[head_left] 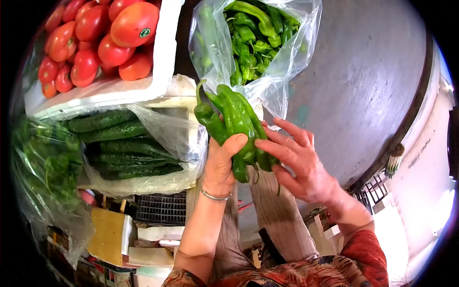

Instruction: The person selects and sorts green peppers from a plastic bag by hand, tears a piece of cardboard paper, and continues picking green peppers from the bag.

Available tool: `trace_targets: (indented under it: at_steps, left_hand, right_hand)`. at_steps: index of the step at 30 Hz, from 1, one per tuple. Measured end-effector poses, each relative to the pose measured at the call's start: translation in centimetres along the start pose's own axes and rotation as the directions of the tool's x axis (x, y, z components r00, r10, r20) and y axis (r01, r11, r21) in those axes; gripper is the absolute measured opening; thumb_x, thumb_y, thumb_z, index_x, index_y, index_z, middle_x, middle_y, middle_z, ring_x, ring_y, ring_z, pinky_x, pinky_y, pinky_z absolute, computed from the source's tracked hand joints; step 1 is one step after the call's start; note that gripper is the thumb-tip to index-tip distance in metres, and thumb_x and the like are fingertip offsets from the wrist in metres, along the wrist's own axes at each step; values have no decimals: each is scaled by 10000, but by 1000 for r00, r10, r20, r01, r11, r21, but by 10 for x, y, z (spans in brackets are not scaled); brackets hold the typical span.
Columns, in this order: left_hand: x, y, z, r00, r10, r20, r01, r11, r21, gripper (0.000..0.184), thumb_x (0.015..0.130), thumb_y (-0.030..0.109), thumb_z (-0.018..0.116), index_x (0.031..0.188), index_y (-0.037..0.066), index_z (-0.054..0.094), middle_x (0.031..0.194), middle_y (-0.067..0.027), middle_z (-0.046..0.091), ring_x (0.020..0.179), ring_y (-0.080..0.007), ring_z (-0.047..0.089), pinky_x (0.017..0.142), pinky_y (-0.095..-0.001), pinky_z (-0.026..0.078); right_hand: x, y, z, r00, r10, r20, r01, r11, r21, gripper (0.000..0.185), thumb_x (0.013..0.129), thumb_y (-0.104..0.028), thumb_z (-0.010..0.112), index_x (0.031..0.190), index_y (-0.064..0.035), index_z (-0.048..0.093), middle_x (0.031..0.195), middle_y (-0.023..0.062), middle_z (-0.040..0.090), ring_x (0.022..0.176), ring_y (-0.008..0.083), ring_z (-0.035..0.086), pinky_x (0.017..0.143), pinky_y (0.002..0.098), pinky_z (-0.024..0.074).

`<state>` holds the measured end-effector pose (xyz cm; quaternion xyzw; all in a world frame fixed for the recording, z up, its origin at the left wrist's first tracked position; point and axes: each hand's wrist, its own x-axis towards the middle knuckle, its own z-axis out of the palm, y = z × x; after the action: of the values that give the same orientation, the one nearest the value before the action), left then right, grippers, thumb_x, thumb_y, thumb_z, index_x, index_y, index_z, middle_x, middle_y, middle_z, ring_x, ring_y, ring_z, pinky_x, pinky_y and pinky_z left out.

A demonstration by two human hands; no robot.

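Observation:
A bunch of long green peppers (240,117) is in my left hand (220,162), its thumb pressed across the front of them; a metal bracelet (216,196) circles that wrist. My right hand (306,167) lies along the right side of the bunch, fingers spread and stretched, the fingertips at the lower peppers. Just beyond the bunch is an open clear plastic bag (210,52) with many more green peppers (253,43) inside. The palm side of my left hand is hidden behind the peppers.
At upper left, a white foam box (165,52) holds red tomatoes (93,48). Below it, cucumbers (129,148) lie in a plastic-lined box, beside bagged leafy greens (45,162). A grey floor (363,86) stretches right; a black crate (161,209) sits lower left.

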<state>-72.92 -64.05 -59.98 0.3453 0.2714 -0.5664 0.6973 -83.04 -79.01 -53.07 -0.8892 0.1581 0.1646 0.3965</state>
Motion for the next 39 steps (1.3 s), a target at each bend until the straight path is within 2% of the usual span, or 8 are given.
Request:
trace_targets:
  at_steps: [4,8,12,21,25,30,32,39]
  left_hand:
    - [-4,7,4,998,56,-2,-56,995,79,628,716,312,766,1195,-3,508,1030,-144,617,909,-272,645,799,-392,550]
    - [-8,8,8,998,0,65,1,1000,-7,643,702,288,779,1219,18,506,1064,-132,608,945,-250,630,835,-383,531]
    - [-16,-7,-16,995,-98,-26,99,993,59,905,630,322,859,1366,18,429,1205,-78,586,1086,-237,588,944,-365,488]
    - [-7,2,-5,994,-111,3,111,993,30,719,666,148,806,1303,44,488,1236,-79,568,1144,-205,547,1010,-354,417]
    - [-1,6,-1,999,-26,48,21,994,105,806,680,206,788,1370,14,419,1384,-163,488,1237,-277,516,1055,-407,410]
    - [-1,2,-9,989,43,143,-68,982,173,821,691,262,771,1377,2,403,1366,-185,497,1241,-310,506,1063,-424,398]
    - [-2,5,-10,991,36,130,-59,983,174,825,682,268,784,1372,4,416,1339,-181,515,1235,-313,509,1062,-433,398]
    - [-11,-2,-17,950,-169,264,189,981,-51,801,639,78,810,1355,49,453,1319,-141,523,1241,-271,498,1072,-413,382]
  right_hand:
    - [36,44,-6,874,480,82,-373,552,746,355,874,-77,593,1224,-16,587,1102,158,657,986,269,641,858,400,486]
    - [135,130,36,918,226,-327,-191,972,136,317,896,-232,593,1109,0,628,1000,213,671,926,336,661,830,418,510]
    - [222,178,82,864,473,-172,-502,834,-230,397,819,-373,634,1000,-21,648,977,217,671,943,382,643,831,455,504]
    - [141,153,82,830,532,-165,-491,839,234,456,810,-399,630,960,31,629,878,254,651,836,423,612,747,467,481]
    - [39,60,35,862,503,-59,-397,745,536,446,877,-102,626,1303,-11,529,1034,195,655,869,240,657,761,336,515]
    - [21,60,12,958,144,248,-252,834,491,306,892,-87,594,1193,-32,604,1002,151,621,926,291,617,772,369,502]
    - [49,81,1,921,365,135,-387,815,432,267,887,-96,582,1141,-24,624,1031,159,625,899,285,629,780,367,508]
    - [233,222,68,905,143,-400,-267,924,-275,497,860,-263,627,1288,-34,521,1192,201,590,1022,375,596,903,480,460]
